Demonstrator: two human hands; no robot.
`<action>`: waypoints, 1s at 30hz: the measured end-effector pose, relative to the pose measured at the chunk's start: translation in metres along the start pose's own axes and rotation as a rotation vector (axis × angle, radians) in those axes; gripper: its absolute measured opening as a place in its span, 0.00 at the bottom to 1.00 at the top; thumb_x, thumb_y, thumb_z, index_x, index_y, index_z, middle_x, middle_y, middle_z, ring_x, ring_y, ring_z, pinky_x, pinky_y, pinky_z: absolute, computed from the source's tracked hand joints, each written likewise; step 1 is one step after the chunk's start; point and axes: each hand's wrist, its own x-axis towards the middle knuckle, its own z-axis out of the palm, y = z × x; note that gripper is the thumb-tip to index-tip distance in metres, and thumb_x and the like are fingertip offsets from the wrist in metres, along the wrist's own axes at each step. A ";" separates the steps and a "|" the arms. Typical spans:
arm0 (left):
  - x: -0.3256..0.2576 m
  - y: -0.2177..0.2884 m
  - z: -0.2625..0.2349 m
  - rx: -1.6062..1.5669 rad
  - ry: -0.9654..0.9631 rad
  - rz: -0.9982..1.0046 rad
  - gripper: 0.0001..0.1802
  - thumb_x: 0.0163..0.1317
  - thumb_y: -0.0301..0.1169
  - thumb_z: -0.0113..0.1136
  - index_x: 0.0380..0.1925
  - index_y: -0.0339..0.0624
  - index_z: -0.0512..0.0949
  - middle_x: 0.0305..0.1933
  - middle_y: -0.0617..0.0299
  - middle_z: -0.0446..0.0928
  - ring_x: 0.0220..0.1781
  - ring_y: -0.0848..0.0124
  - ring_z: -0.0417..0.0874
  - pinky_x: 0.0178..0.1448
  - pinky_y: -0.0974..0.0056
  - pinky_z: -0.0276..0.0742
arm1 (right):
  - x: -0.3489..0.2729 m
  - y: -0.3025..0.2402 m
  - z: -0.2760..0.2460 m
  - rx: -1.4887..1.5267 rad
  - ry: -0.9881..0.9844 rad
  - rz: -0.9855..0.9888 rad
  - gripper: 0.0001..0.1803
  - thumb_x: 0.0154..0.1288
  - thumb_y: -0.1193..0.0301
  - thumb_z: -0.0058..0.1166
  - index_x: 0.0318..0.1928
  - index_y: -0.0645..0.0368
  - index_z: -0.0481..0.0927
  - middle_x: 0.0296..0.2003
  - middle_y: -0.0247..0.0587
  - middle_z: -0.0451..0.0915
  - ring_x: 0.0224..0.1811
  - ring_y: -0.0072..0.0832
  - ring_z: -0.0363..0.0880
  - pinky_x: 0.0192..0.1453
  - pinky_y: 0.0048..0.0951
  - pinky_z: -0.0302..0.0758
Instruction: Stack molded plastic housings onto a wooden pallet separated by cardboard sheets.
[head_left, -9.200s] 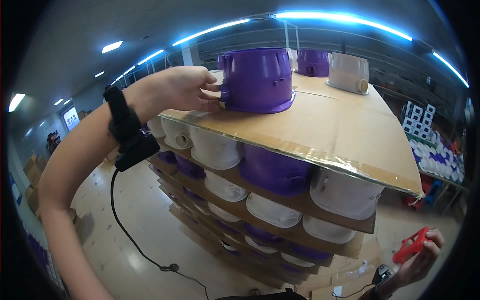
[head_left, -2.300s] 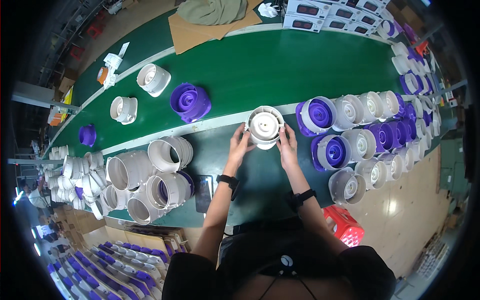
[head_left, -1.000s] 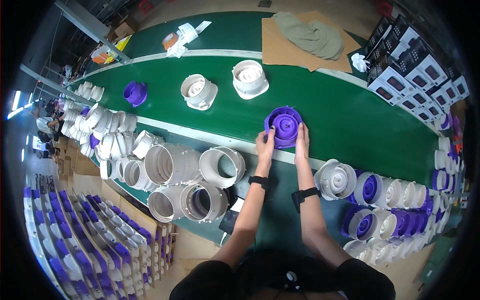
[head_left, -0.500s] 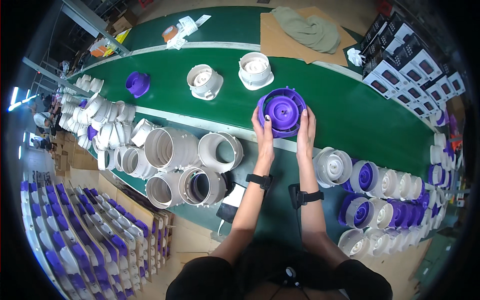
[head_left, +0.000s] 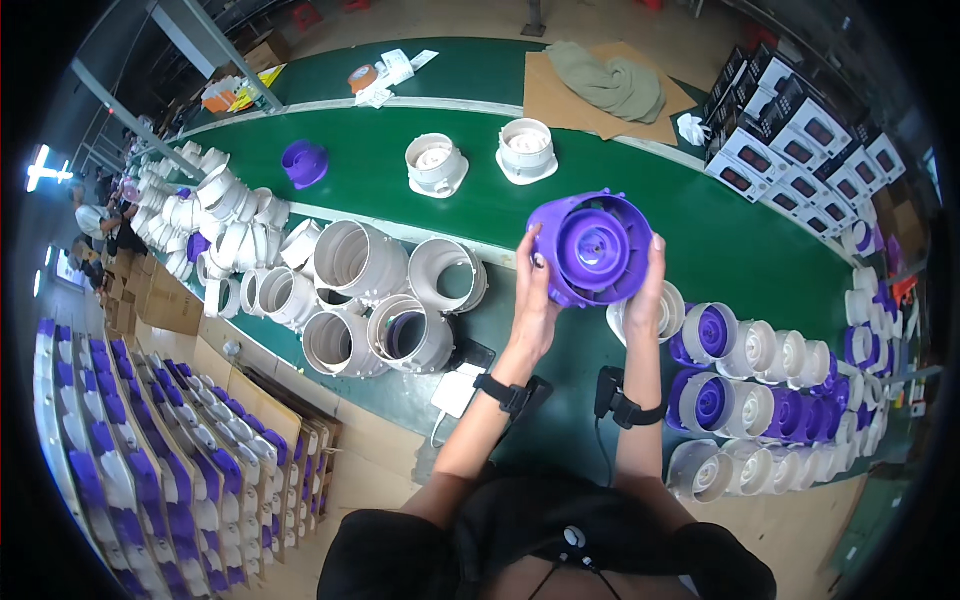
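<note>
Between both hands I hold a purple round plastic housing (head_left: 598,250), raised over the near edge of the green belt. Its open side faces me, showing a ringed disc in the middle. My left hand (head_left: 537,300) grips its left side, and my right hand (head_left: 645,290) is closed on its right side. Past it on the belt stand two white housings, one (head_left: 527,150) farther right and one (head_left: 436,165) to its left. A lone purple housing (head_left: 304,163) lies farther left. Behind my right hand a white housing (head_left: 668,312) is partly hidden.
White rings (head_left: 360,260) crowd the left bench, with a heap of white parts (head_left: 235,215) beyond. Rows of white and purple housings (head_left: 752,350) fill the right. Boxes (head_left: 790,150) are stacked far right; cardboard (head_left: 560,95) bears a cloth (head_left: 610,82). Racks of parts (head_left: 160,460) stand lower left.
The purple housing has come nearer and up off the belt, tilting so its open side faces me more. Both hands moved with it. The whole view has shifted slightly.
</note>
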 end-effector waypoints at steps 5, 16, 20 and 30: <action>-0.037 0.006 0.002 -0.111 0.161 -0.028 0.28 0.65 0.48 0.35 0.61 0.53 0.47 0.64 0.59 0.50 0.63 0.65 0.58 0.59 0.52 0.62 | -0.028 -0.032 0.007 0.046 -0.047 0.085 0.21 0.65 0.58 0.34 0.47 0.62 0.67 0.45 0.39 0.70 0.49 0.25 0.67 0.56 0.26 0.60; -0.096 0.053 -0.061 -0.127 0.538 0.024 0.17 0.66 0.38 0.36 0.46 0.38 0.66 0.46 0.61 0.71 0.48 0.74 0.72 0.52 0.68 0.67 | -0.031 -0.027 0.062 -0.159 -0.405 0.493 0.42 0.58 0.36 0.15 0.49 0.58 0.69 0.44 0.41 0.72 0.47 0.30 0.69 0.54 0.31 0.55; -0.122 0.076 -0.084 -0.076 0.679 0.078 0.17 0.65 0.39 0.39 0.45 0.39 0.67 0.45 0.63 0.72 0.45 0.74 0.73 0.50 0.67 0.69 | 0.033 0.024 0.092 -0.566 -0.476 0.388 0.32 0.58 0.43 0.36 0.48 0.58 0.70 0.41 0.40 0.75 0.43 0.27 0.72 0.48 0.30 0.62; -0.191 0.109 -0.112 0.397 0.786 0.060 0.17 0.63 0.31 0.43 0.50 0.35 0.64 0.49 0.55 0.69 0.48 0.68 0.72 0.52 0.66 0.70 | 0.137 0.293 0.159 -1.063 -0.452 0.090 0.19 0.47 0.62 0.58 0.38 0.59 0.74 0.36 0.52 0.75 0.41 0.43 0.74 0.45 0.37 0.71</action>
